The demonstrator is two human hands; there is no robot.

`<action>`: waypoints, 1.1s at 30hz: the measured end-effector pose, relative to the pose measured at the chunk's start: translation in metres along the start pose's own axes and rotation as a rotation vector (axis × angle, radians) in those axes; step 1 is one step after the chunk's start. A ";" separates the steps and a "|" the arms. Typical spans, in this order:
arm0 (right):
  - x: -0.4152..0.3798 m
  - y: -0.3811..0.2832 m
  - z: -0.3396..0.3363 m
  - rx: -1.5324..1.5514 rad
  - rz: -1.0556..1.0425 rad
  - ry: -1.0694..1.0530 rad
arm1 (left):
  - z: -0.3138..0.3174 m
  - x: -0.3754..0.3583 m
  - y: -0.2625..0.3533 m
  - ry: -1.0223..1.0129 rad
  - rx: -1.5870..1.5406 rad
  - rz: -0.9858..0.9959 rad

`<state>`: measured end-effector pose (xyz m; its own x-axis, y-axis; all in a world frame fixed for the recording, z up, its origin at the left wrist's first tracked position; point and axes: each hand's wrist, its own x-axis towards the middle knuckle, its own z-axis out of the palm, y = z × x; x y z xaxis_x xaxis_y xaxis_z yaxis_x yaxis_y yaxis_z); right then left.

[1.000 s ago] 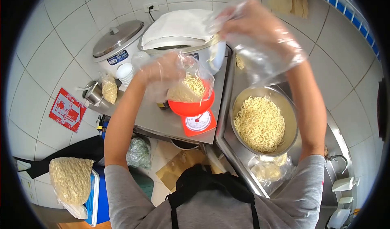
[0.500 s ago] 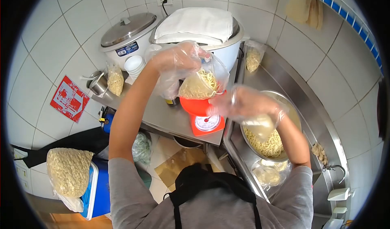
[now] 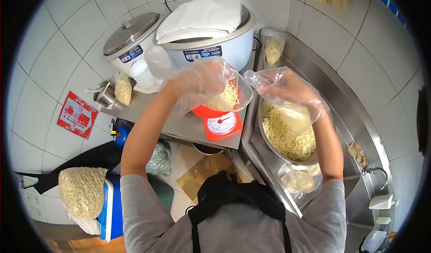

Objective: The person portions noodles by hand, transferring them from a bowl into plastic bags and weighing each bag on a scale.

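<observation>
My left hand [image 3: 204, 80], in a clear plastic glove, holds a clear bag of noodles [image 3: 230, 95] above the red kitchen scale [image 3: 223, 126], partly covering its red pan. My right hand [image 3: 287, 89], also gloved, is raised over the large metal bowl of noodles [image 3: 289, 138]. In its grip is the top of a clear bag with pale contents [image 3: 294, 118], which hangs over the bowl. The scale stands at the corner of the steel counter, left of the bowl.
Two rice cookers [image 3: 211, 53] stand at the back, with white cloths [image 3: 200, 19] on the larger. White cups [image 3: 142, 73] and a noodle bag [image 3: 122, 89] are on the counter's left. More bags [image 3: 300, 181] lie below the bowl, with a faucet [image 3: 376, 174] at right.
My right hand has moved up and right, away from the scale. My left hand and the noodle bag are slightly lower. The whole view has shifted a little.
</observation>
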<state>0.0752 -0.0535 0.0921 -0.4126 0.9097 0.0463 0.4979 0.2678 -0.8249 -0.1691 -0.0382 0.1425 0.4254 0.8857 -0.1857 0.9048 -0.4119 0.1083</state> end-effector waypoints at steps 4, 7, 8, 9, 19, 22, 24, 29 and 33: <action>-0.015 0.031 -0.009 0.022 -0.051 0.027 | 0.018 0.001 0.014 -0.072 0.154 0.087; -0.034 0.045 -0.020 0.071 0.124 0.074 | 0.034 0.009 0.001 -0.026 0.447 0.506; -0.040 0.053 -0.021 0.081 0.134 0.075 | 0.035 0.007 0.001 0.136 0.605 0.834; -0.045 0.060 -0.022 0.090 0.176 0.108 | 0.035 0.003 0.000 0.125 0.602 0.842; -0.065 0.186 -0.029 -0.311 0.420 0.119 | 0.011 -0.056 0.030 0.149 -0.288 0.184; -0.080 0.225 0.013 -0.604 0.459 0.142 | 0.023 -0.057 0.038 0.159 -0.379 0.108; -0.084 0.244 0.029 -0.741 0.430 0.190 | 0.030 -0.061 0.045 0.146 -0.450 0.051; -0.058 0.246 -0.027 -0.478 0.388 0.275 | 0.057 -0.058 0.055 0.395 0.126 0.257; -0.081 0.119 -0.083 -0.603 0.344 0.260 | 0.065 -0.048 0.057 0.474 0.154 0.206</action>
<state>0.2309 -0.0696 0.0371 -0.0015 0.9994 0.0345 0.9298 0.0141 -0.3678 -0.1369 -0.1184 0.0946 0.5717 0.7678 0.2892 0.8108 -0.5828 -0.0554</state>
